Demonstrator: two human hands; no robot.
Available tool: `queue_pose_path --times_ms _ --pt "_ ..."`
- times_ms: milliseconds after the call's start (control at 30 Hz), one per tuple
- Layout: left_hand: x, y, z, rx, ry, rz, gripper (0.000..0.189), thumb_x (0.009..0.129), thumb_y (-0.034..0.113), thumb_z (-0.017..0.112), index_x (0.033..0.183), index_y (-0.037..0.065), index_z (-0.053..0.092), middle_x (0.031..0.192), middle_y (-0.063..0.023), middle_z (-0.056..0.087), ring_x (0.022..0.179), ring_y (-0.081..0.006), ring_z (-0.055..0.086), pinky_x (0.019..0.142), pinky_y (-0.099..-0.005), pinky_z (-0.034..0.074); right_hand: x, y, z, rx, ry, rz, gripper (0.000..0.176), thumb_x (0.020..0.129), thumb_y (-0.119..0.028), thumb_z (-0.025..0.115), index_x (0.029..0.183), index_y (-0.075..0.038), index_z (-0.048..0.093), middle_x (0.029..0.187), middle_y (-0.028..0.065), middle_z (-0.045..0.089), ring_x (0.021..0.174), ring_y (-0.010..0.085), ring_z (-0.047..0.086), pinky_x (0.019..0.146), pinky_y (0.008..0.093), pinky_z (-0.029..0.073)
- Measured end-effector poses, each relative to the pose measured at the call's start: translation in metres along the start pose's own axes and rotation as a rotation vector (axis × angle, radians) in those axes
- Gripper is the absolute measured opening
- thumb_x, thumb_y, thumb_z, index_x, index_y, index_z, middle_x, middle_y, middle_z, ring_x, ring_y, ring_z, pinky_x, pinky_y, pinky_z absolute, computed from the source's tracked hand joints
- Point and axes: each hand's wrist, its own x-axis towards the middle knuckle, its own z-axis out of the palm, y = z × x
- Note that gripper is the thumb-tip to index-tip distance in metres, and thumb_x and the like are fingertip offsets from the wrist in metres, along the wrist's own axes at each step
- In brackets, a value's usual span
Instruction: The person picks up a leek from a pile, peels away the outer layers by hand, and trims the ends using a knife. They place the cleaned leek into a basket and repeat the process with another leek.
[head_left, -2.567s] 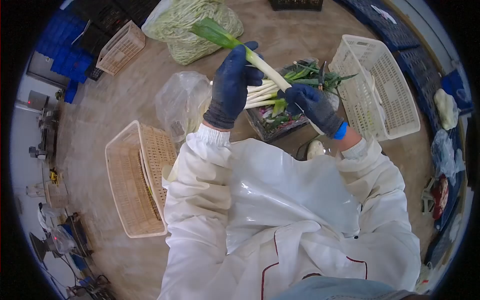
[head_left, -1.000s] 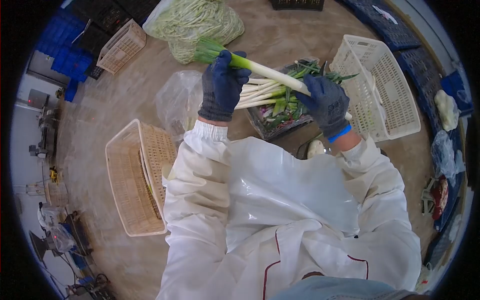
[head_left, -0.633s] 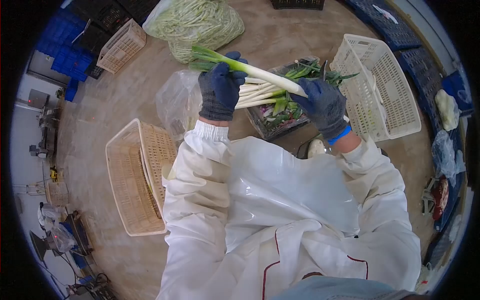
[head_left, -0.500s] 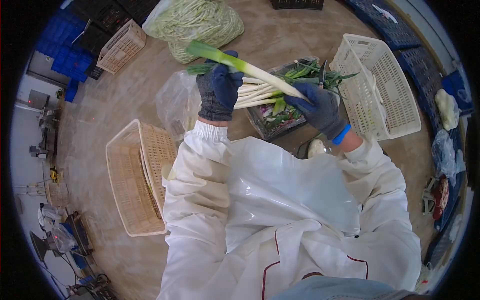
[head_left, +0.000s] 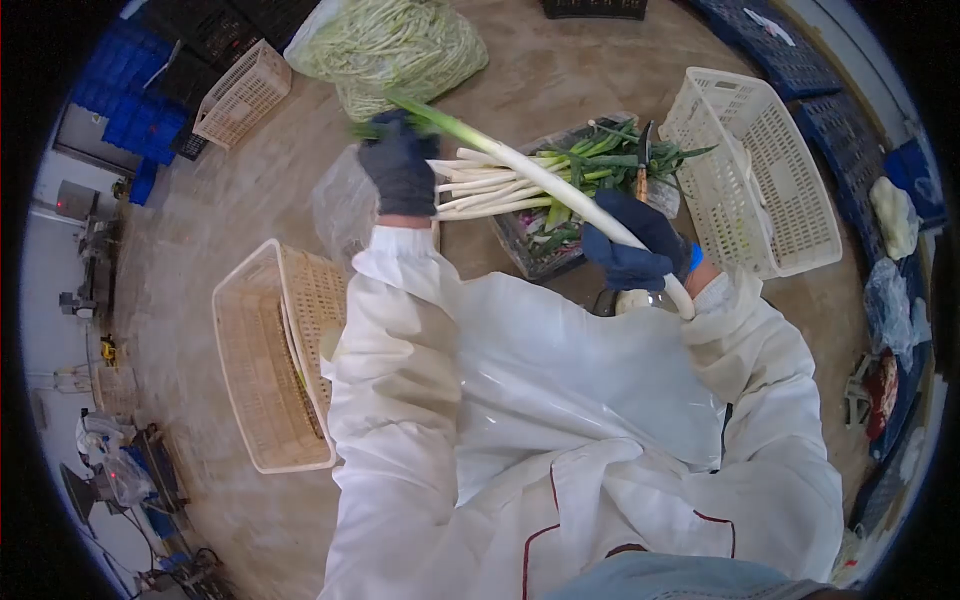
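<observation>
A long leek (head_left: pixel 530 168) slants across the view, green end at the upper left and white end at the lower right. My right hand (head_left: pixel 640 243), in a dark blue and grey glove, is closed round its white part. My left hand (head_left: pixel 400 170), gloved too, is closed by the leek's green end, with blurred green leaf at its fingers. Several leeks (head_left: pixel 490 190) lie beyond, their white ends toward my left hand, on a black crate (head_left: pixel 540 268) with leaves and scraps. A knife with a wooden handle (head_left: pixel 642 180) rests at the crate's right side.
White plastic baskets stand at the right (head_left: pixel 810 190) and at the left (head_left: pixel 262 440). A clear bag of green stalks (head_left: pixel 400 50) lies at the top. Near my left hand is a clear plastic bag (head_left: pixel 335 205). Another basket (head_left: pixel 243 95) and blue crates (head_left: pixel 125 80) are at the upper left.
The leek has moved down and to the right with my right hand. My left hand has shifted left and turned, and the leek's white end now reaches past my right hand.
</observation>
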Motion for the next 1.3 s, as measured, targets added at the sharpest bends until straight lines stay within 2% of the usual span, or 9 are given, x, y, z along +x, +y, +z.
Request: queue_pose_path --times_ms 167,233,300,333,433,533,700,867,1300 --pt "0.019 -0.007 -0.024 -0.19 -0.111 -0.271 0.015 0.083 0.013 0.065 0.094 0.005 0.061 0.084 -0.0098 0.063 0.068 -0.0238 0.065 0.053 -0.0339 0.052 -0.007 -0.011 0.022 -0.453 0.358 -0.193 0.05 0.099 -0.043 0.042 0.088 0.001 0.062 0.045 0.0001 0.048 0.03 0.0077 0.039 0.029 0.0209 0.032" --pt "-0.006 0.033 0.002 -0.345 -0.263 -0.647 0.023 0.078 0.012 0.071 0.097 0.003 0.061 0.083 -0.0079 0.063 0.064 -0.0196 0.063 0.055 -0.0284 0.052 -0.003 -0.015 0.035 -0.555 0.48 -0.237 0.049 0.098 -0.043 0.043 0.089 0.0 0.064 0.048 -0.0007 0.049 0.032 0.0067 0.041 0.031 0.0206 0.034" --pt "-0.018 0.04 0.01 0.082 -0.764 -0.541 0.032 0.088 0.01 0.058 0.119 0.002 0.057 0.105 -0.0078 0.063 0.084 -0.0174 0.065 0.072 -0.0285 0.054 -0.006 -0.022 0.027 -0.664 0.501 -0.22 0.044 0.097 -0.04 0.047 0.098 -0.001 0.066 0.056 -0.0004 0.054 0.04 0.0057 0.047 0.036 0.0192 0.037" --pt "-0.026 0.062 0.015 -0.012 -0.804 -0.698 0.035 0.089 0.012 0.058 0.122 0.002 0.056 0.108 -0.0069 0.063 0.086 -0.0154 0.064 0.074 -0.0266 0.053 -0.006 -0.022 0.027 -0.681 0.493 -0.231 0.042 0.096 -0.039 0.047 0.099 -0.001 0.066 0.059 0.0 0.055 0.042 0.0059 0.048 0.037 0.0193 0.037" --pt "-0.038 0.087 0.022 -0.253 -0.961 -0.469 0.037 0.092 0.021 0.055 0.124 0.001 0.055 0.112 -0.0061 0.063 0.083 -0.0132 0.063 0.073 -0.0244 0.052 -0.001 -0.023 0.026 -0.727 0.456 -0.244 0.033 0.093 -0.031 0.055 0.107 -0.002 0.064 0.072 0.002 0.059 0.05 0.0072 0.052 0.044 0.0199 0.041" --pt "-0.053 0.1 0.039 -0.634 -0.973 -0.703 0.041 0.095 0.028 0.051 0.124 -0.001 0.055 0.107 -0.007 0.065 0.083 -0.0111 0.063 0.072 -0.023 0.051 0.006 -0.02 0.03 -0.866 0.452 -0.295 0.03 0.09 -0.023 0.061 0.112 -0.002 0.061 0.077 0.0026 0.061 0.054 0.0077 0.054 0.049 0.021 0.045" --pt "-0.049 0.103 0.047 -0.393 -0.92 -0.621 0.05 0.099 0.041 0.043 0.114 -0.003 0.062 0.071 -0.0007 0.058 0.059 -0.0068 0.05 0.057 -0.0199 0.042 0.016 -0.006 0.005 -1.265 0.666 -0.49 0.04 0.088 -0.02 0.062 0.124 -0.005 0.055 0.088 0.0087 0.064 0.073 0.0185 0.063 0.063 0.0298 0.051" --pt "-0.064 0.094 0.055 -0.629 -1.0 -0.778 0.05 0.099 0.039 0.043 0.118 -0.004 0.059 0.064 0.0013 0.054 0.057 -0.0069 0.049 0.053 -0.0194 0.039 0.017 0.001 -0.009 -1.96 0.918 -0.827 0.048 0.086 -0.023 0.064 0.129 -0.006 0.051 0.096 0.0192 0.063 0.089 0.0353 0.062 0.075 0.0408 0.05" --pt "-0.059 0.105 0.054 -0.678 -0.854 -0.633 0.047 0.099 0.03 0.042 0.12 -0.011 0.053 0.057 0.001 0.045 0.05 -0.0084 0.042 0.049 -0.0204 0.033 0.016 -0.001 0.016 -2.095 1.072 -0.916 0.036 0.087 -0.026 0.063 0.118 -0.009 0.06 0.094 0.0149 0.064 0.081 0.032 0.063 0.071 0.0409 0.05"
